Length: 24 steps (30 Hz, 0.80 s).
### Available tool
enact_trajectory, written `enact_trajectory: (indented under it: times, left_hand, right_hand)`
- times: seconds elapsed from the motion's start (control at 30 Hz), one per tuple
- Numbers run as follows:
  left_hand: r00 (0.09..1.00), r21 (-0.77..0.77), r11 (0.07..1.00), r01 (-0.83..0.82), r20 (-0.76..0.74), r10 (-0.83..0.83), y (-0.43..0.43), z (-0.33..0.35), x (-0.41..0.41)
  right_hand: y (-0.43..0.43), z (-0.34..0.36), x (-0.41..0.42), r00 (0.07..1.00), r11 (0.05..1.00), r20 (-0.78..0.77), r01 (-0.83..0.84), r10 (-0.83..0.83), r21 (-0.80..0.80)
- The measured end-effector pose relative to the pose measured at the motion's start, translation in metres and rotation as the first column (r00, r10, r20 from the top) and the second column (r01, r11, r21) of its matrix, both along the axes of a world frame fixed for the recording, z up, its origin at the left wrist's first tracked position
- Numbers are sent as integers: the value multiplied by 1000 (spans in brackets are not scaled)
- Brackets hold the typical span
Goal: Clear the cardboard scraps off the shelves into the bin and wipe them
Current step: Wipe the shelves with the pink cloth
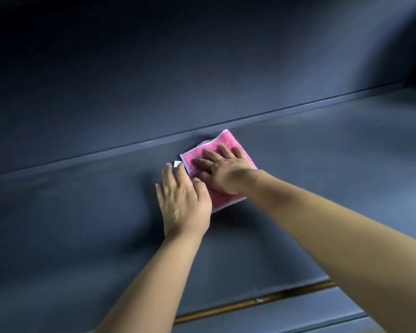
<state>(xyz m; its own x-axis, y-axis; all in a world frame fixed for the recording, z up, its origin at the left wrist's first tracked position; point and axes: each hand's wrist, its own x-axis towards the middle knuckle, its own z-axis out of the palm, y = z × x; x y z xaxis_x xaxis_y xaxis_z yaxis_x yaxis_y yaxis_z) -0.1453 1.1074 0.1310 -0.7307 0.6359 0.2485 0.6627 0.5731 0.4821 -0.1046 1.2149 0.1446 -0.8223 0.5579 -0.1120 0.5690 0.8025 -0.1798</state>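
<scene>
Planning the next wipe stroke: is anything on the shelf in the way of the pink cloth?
Only a small white scrap at the pink cloth's left corner, by the left hand's fingers. The rest of the shelf looks bare.

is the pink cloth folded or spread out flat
Folded: the pink cloth is a compact pad with a second layer bunched at its far corner, the right hand flat on it.

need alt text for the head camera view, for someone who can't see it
Seen from above, a right hand presses flat on a folded pink cloth on a dark blue-grey shelf, near its back edge. The left hand rests beside it, touching the cloth's near-left edge, by a small white tag.
</scene>
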Motion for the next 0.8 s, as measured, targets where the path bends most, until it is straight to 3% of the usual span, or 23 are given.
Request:
enact_trajectory:
  times: [0.37,0.43,0.5,0.53,0.6,0.67,0.73,0.8]
  left_hand:
    - [999,13,1000,26,31,-27,-4,7,4]
    - [998,24,998,63,20,-64,-8,8,7]
    - [992,49,992,119,24,-120,-13,8,14]
    - [988,64,987,145,49,-148,-15,11,19]
    - [972,55,978,200,114,-205,-15,16,32]
    - [953,-123,950,286,142,-268,-7,17,43]
    - [947,-345,882,321,100,-306,-2,8,49]
    - [934,-432,841,327,13,-356,-4,-1,49]
  right_hand:
    - [-75,-5,95,995,996,-34,-89,90,32]
    - [-75,-6,97,997,998,-49,-56,55,-1]
    - [-73,-3,89,982,990,-181,36,-60,-135]
    - [-72,-2,81,938,964,-308,79,-158,-254]
    - [-69,4,65,727,829,-529,97,-437,-551]
    - [-67,9,55,499,677,-579,22,-646,-736]
    - [-60,12,56,452,637,-556,35,-697,-770]
    - [-46,13,62,471,729,-616,90,-632,-678]
